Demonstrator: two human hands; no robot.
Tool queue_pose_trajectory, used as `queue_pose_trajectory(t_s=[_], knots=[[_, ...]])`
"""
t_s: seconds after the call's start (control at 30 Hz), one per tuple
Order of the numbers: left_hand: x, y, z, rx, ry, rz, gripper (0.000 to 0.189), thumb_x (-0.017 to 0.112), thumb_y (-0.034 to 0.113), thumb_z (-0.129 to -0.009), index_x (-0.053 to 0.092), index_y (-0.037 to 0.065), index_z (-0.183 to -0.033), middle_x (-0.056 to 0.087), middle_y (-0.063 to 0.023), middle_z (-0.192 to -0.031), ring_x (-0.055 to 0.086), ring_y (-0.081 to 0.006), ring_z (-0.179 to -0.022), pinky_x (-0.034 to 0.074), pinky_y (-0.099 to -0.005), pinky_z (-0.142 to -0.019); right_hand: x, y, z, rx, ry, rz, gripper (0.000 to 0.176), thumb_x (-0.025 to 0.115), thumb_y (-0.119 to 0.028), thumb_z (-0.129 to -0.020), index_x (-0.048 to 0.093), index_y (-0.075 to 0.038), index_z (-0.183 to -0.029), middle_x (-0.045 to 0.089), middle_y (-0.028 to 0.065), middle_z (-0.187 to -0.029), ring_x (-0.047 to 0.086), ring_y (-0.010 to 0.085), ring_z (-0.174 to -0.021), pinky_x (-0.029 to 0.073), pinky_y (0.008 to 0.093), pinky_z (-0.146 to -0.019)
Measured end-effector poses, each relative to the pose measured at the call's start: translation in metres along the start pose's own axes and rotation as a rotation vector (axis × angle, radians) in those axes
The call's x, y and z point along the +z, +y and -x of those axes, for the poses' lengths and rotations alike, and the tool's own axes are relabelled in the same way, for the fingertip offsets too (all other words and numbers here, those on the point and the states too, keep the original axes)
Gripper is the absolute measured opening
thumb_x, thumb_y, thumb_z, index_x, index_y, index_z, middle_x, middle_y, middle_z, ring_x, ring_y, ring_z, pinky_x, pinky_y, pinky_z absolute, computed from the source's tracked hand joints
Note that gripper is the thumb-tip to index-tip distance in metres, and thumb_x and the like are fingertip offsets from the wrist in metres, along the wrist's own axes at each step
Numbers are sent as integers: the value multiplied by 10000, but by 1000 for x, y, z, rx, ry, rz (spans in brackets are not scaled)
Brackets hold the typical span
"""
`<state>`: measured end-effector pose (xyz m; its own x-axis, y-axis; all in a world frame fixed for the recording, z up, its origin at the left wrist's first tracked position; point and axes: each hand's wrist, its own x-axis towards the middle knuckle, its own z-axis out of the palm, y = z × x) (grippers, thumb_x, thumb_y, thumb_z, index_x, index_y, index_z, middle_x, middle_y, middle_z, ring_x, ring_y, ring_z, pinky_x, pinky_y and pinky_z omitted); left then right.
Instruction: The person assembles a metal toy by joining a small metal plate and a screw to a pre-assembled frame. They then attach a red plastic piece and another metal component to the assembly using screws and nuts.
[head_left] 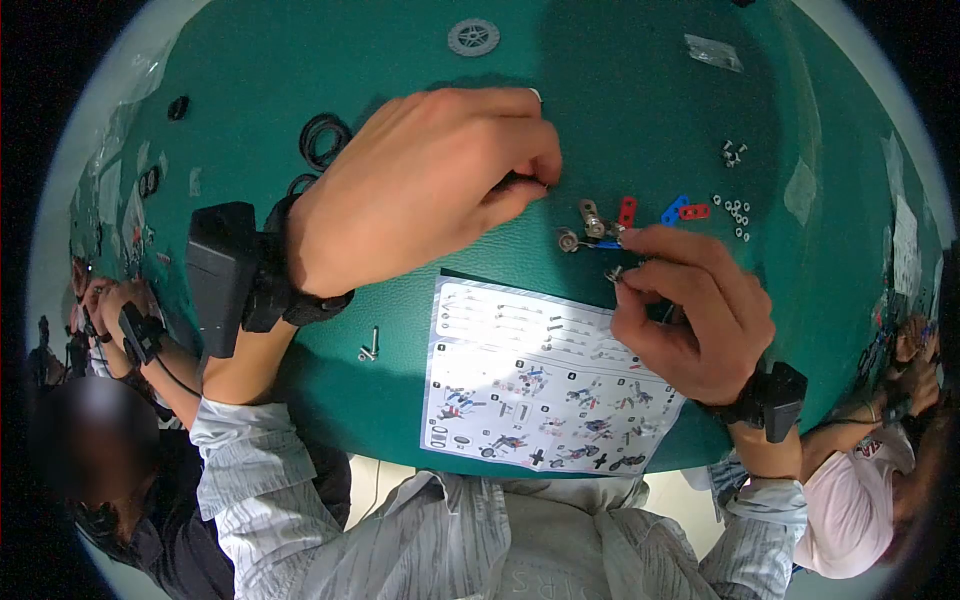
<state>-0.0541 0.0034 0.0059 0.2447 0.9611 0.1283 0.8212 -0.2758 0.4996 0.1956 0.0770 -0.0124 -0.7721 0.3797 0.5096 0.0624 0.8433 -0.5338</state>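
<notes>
My left hand [430, 180] is over the green table with its fingers curled together. Whatever may be between its fingertips is hidden. My right hand [700, 310] pinches a small metal screw [614, 273] between thumb and finger, above the top edge of a printed instruction sheet [500, 370]. Another fingertip of that hand is beside a cluster of metal brackets [588, 215] and a blue strip [606, 244]. Just beyond are a red perforated strip [627, 211], a blue one [675, 209] and another red one [694, 212].
Several nuts [739, 212] and several screws [734, 153] lie to the right. A grey wheel [473, 38] and a plastic bag [714, 53] are at the back. Black rubber rings [325, 141] and loose bolts [372, 346] lie left. Other people sit at both sides.
</notes>
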Motion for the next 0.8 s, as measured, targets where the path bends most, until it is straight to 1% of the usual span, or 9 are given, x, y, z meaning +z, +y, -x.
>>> queue_pose_trajectory(t_s=[0.07, 0.17, 0.27, 0.37, 0.47, 0.57, 0.67, 0.77, 0.8], knots=[[-1, -1, 0, 1, -6, -4, 169, 745, 77, -776, 665, 29, -917, 624, -102, -882, 644, -305, -792, 517, -395, -686, 0, -4, 1, 130, -45, -60, 228, 793, 6, -677, 669, -53, -859, 711, 108, -996, 670, 174, -618, 514, 270, -491], [-4, -1, -1, -1, -21, -38, 165, 744, 79, -775, 668, 29, -912, 625, -94, -877, 647, -298, -793, 514, -397, -676, -1, 0, -2, 203, -82, -140, 224, 790, 6, -689, 665, -44, -869, 710, 106, -1009, 673, 180, -625, 527, 277, -514], [-5, -5, -3, 36, -36, -53, 162, 742, 82, -760, 662, 30, -891, 621, -85, -864, 650, -292, -793, 514, -397, -670, -3, 9, -8, 120, -167, -165, 231, 789, 13, -682, 658, -38, -866, 705, 109, -1004, 683, 210, -666, 547, 296, -561], [-6, -8, -4, 78, -45, -52, 160, 742, 87, -737, 650, 38, -858, 617, -79, -849, 645, -292, -782, 511, -401, -657, -5, 21, -15, -6, -228, -243, 232, 787, 19, -672, 649, -41, -849, 698, 100, -1011, 688, 233, -730, 554, 315, -601], [-9, -8, -3, 86, -99, -51, 158, 735, 81, -712, 625, 53, -823, 600, -69, -820, 632, -287, -759, 504, -397, -636, -6, 28, -21, -98, -304, -296, 244, 787, 26, -652, 635, -51, -826, 690, 97, -1024, 670, 260, -822, 547, 332, -662], [-6, -8, 1, 133, -124, -48, 152, 721, 71, -707, 602, 66, -802, 565, -67, -775, 611, -282, -728, 488, -400, -611, -3, 28, -23, -167, -394, -396, 251, 791, 22, -636, 628, -59, -808, 689, 87, -1036, 635, 279, -861, 529, 352, -713], [-3, -14, 4, 201, -131, -45, 168, 716, 72, -693, 576, 74, -785, 534, -67, -761, 593, -284, -722, 476, -404, -599, 5, 31, -26, -187, -440, -454, 252, 796, 10, -625, 624, -64, -794, 691, 87, -1047, 602, 307, -873, 515, 382, -752], [6, -19, 6, 313, -90, -74, 179, 709, 84, -690, 555, 72, -782, 511, -75, -771, 581, -291, -728, 466, -410, -593, 6, 31, -28, -229, -414, -429, 202, 814, -57, -635, 651, -52, -754, 729, 132, -1036, 637, 301, -822, 493, 385, -740], [7, -19, 6, 322, -91, -73, 185, 704, 92, -686, 548, 70, -782, 504, -78, -774, 576, -292, -727, 465, -409, -591, 5, 30, -29, -231, -398, -417, 190, 805, -56, -645, 652, -47, -757, 726, 143, -1026, 635, 302, -818, 489, 385, -735]])
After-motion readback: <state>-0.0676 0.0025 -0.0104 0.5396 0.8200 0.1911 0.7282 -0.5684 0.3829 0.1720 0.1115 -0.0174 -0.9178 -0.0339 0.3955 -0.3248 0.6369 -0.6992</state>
